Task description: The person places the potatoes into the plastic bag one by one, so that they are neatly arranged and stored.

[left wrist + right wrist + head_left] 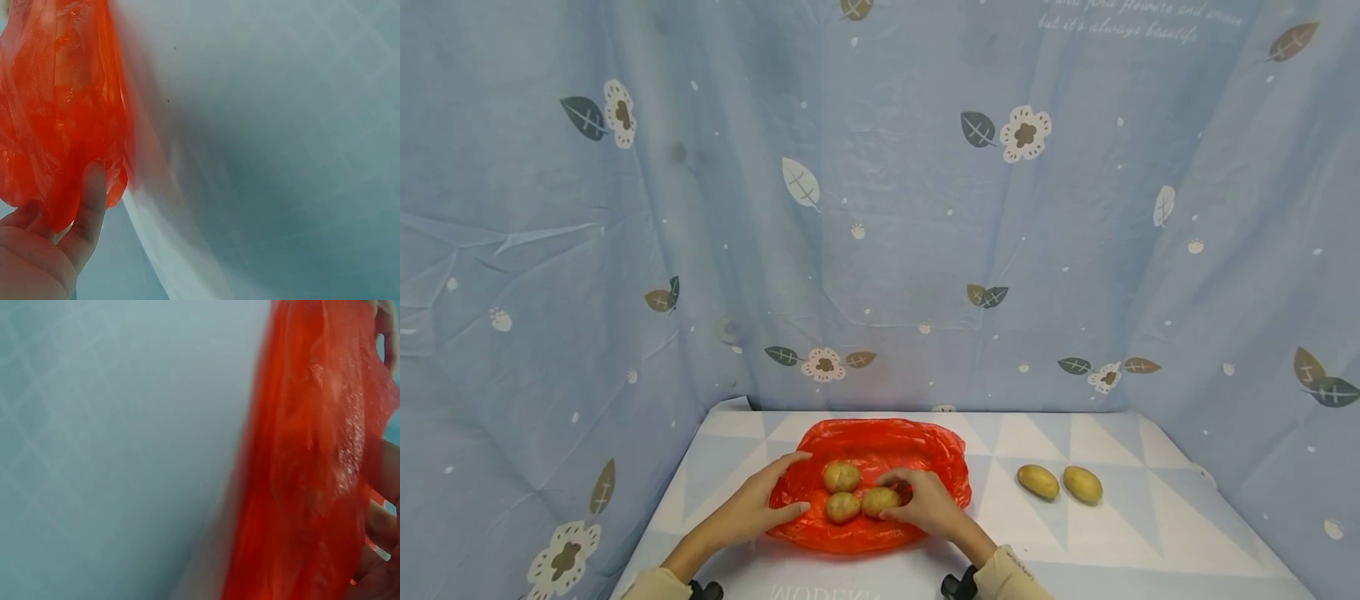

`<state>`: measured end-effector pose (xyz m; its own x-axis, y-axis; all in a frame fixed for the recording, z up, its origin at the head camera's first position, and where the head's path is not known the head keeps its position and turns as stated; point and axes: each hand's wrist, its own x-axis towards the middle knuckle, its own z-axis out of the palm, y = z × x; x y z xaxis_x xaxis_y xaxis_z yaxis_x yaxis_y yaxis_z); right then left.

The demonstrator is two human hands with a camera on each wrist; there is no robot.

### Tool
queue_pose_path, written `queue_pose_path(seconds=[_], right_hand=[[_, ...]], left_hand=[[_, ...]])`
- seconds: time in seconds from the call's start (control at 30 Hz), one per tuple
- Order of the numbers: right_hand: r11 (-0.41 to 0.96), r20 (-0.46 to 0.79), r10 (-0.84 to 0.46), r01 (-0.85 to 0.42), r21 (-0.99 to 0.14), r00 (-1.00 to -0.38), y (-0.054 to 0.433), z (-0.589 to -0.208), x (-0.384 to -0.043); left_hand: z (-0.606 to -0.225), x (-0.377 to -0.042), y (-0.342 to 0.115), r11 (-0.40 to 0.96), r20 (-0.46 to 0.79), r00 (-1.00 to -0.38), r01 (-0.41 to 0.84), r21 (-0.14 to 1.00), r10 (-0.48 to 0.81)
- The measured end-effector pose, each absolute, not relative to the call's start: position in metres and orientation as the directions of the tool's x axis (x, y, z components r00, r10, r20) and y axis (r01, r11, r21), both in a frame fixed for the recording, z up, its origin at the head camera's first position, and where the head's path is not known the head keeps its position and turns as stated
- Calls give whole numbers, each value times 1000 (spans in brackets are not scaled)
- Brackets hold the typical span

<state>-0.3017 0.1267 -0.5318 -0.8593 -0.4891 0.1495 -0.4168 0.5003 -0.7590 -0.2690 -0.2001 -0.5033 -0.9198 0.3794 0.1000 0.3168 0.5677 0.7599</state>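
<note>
"Fingers first, head view: what are they doing?"

"Those of the right hand (927, 504) curl round a gripped potato (880, 502). The left hand (756, 507) is spread wide, thumb well apart from the fingers, touching the left side of a red plastic bag (865, 540)."

"And where does that potato lie?"

"Inside the bag, just beside a near potato (842, 508), with a rear potato (841, 476) behind that one. Outside, to the bag's right, an oval potato (1038, 482) and an outermost potato (1083, 485) lie near each other on the table (1127, 542). A blue patterned curtain (910, 225) hangs behind."

"Left wrist view?"

"One digit reaches straight along the red film at its edge; more of the hand shows at the lower left."

"Right wrist view?"

"Bag film covers most of the hand at the right edge, so I can't fairly tell from there what the fingertips touch."
</note>
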Motion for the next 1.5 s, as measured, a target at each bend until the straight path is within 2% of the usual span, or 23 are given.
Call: queue_pose_path(seconds=[0.23, 0.67, 0.9, 1.2, 1.5], right_hand=[[487, 150, -466, -395, -779, -872, 137, -516, -299], [490, 238, -404, -428, -759, -883, 182, -501, -298], [507, 231, -319, -371, -778, -919, 204, -497, -297], [489, 233, -277, -345, -801, -932, 227, -495, -291], [567, 205, -151, -255, -783, -967, 258, -498, -287]], left_hand=[[-505, -270, -201, 574, 92, -923, 308, 759, 374], [-504, -270, -200, 566, 102, -919, 320, 759, 382], [-503, -270, -201, 566, 97, -921, 313, 762, 378], [-506, -270, -201, 569, 84, -926, 296, 767, 369], [-504, -270, -201, 559, 91, -920, 307, 770, 380]])
